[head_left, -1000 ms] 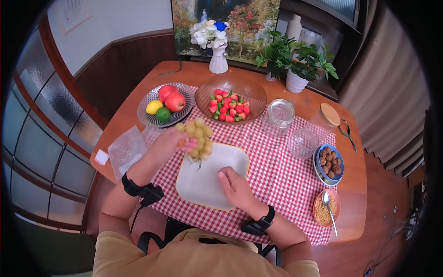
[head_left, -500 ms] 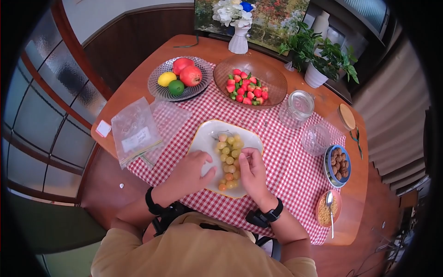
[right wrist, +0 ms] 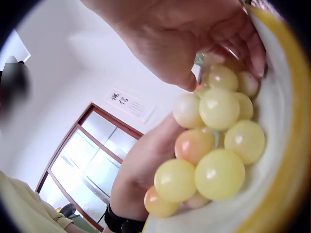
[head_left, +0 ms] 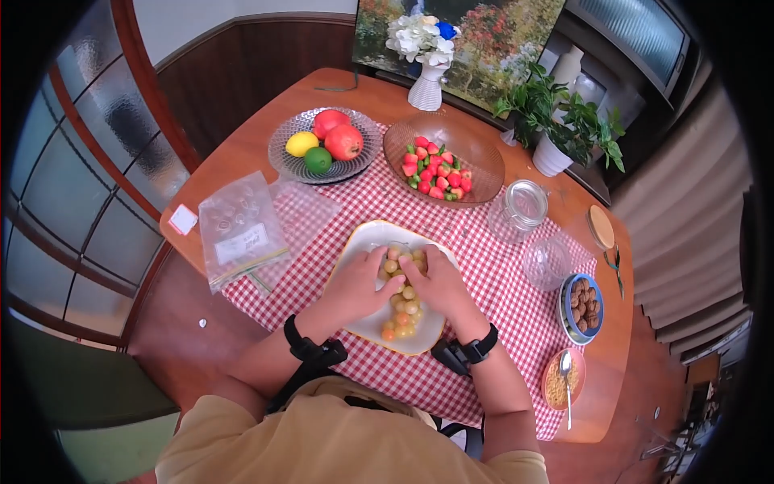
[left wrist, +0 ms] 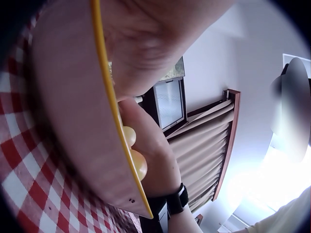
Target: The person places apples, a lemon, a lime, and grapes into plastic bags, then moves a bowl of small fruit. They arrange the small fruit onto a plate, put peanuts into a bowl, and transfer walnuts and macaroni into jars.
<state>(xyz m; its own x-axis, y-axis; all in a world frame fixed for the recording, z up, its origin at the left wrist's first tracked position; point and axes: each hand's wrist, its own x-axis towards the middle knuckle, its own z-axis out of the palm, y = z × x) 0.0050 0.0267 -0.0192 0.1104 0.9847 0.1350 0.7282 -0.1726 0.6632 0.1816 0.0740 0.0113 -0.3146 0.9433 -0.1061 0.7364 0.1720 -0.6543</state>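
Observation:
A bunch of pale yellow-green grapes [head_left: 405, 315], a few tinged orange, lies in a white dish [head_left: 367, 235] with a yellow rim. From the left my left hand [head_left: 361, 282] reaches over the rim, its fingers and thumb about the far part of the bunch. My right hand [head_left: 439, 284] holds the same part from the right; in the right wrist view its fingers curl down over the grapes [right wrist: 221, 172] with the thumb on the near side. The dish's outer wall [left wrist: 77, 111] fills much of the left wrist view and hides the left fingertips.
A plastic bag [head_left: 242, 234] lies left of the dish. Behind stand a glass fruit plate [head_left: 282, 165] and a brown bowl [head_left: 484, 169] of strawberries. To the right are a clip-top jar [head_left: 516, 214], a glass container [head_left: 548, 262], a walnut bowl [head_left: 571, 327] and a bowl with a spoon [head_left: 567, 379].
The left hand has lowered the dangling grapes into the dish. Both hands have since moved onto the far part of the bunch, closer together.

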